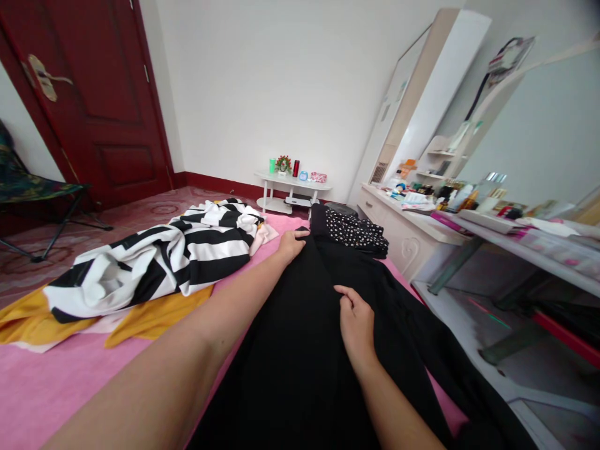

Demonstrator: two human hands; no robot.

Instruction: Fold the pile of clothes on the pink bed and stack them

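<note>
A black long-sleeved garment [300,337] lies spread lengthwise over the pink bedcover [60,387], one sleeve stretching down to the right. At its far left corner my left hand [293,245] is closed, with the cloth's edge pinched between thumb and fingers. My right hand [357,320] rests lower, over the middle of the garment; its fingers are curled in at a fold in the cloth, and the fingertips are partly hidden. Just beyond the garment's far end sits a folded black cloth with white dots [354,230].
Black-and-white striped clothing [187,250] and mustard-yellow cloth [159,315] are heaped on the left. A low white stand [274,203] is by the far wall. On the right stands a cluttered dressing table [398,219]; a folding chair [42,187] is near the red door [98,94].
</note>
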